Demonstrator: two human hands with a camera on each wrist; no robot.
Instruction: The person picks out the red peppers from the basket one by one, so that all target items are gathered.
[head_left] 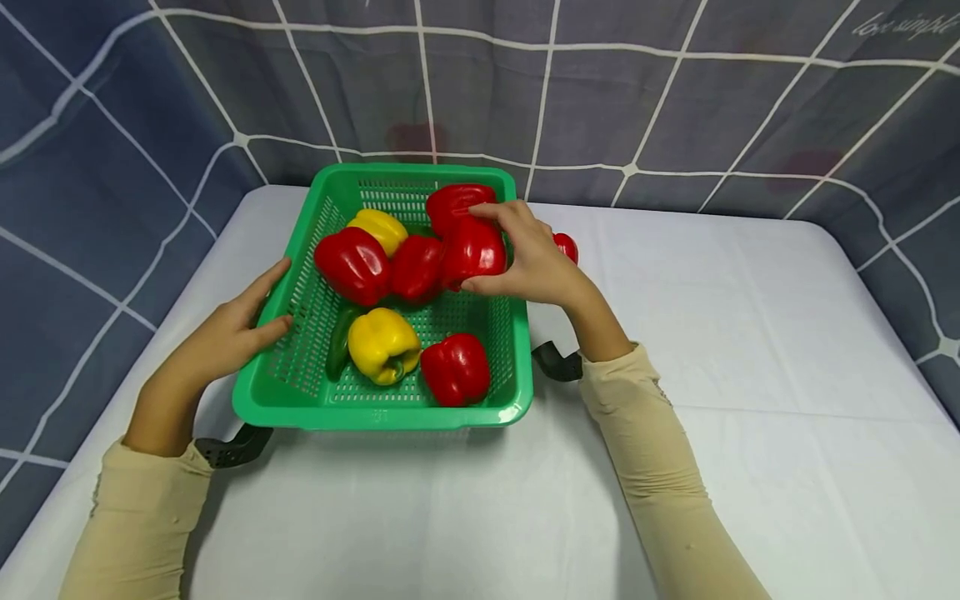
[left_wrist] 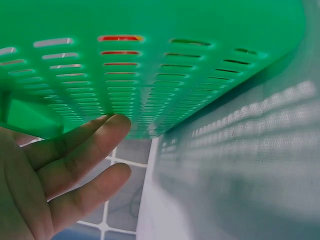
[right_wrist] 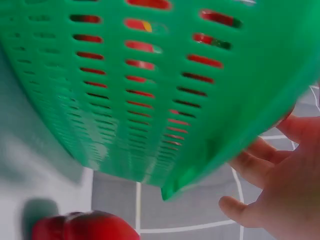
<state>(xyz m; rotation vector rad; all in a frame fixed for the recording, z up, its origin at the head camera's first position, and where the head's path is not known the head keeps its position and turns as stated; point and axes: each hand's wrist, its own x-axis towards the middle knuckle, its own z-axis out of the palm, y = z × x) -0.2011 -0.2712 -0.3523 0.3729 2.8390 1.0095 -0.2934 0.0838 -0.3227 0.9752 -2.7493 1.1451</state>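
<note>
A green plastic basket [head_left: 382, 419] holds several red and yellow bell peppers. My left hand [head_left: 225, 333] rests on the basket's left rim, its thumb and index finger reaching over the edge. In the left wrist view, its other fingers [left_wrist: 85, 165] extend fairly straight beside the slotted outer wall. Over the basket's right side, my right hand [head_left: 528, 258] grips a red bell pepper [head_left: 474, 250] between thumb and fingers. Another red pepper [head_left: 457, 204] lies just behind it, and one more [head_left: 417, 269] lies to its left. The right wrist view hides most of the gripped pepper behind the rim.
Near the basket's front lie a yellow pepper [head_left: 383, 345], a red pepper [head_left: 455, 369] and a long green vegetable [head_left: 341, 342]. Outside the right wall, a red pepper [right_wrist: 95, 227] sits on the white table [head_left: 750, 350]. Grey checked cloth [head_left: 487, 92] hangs behind.
</note>
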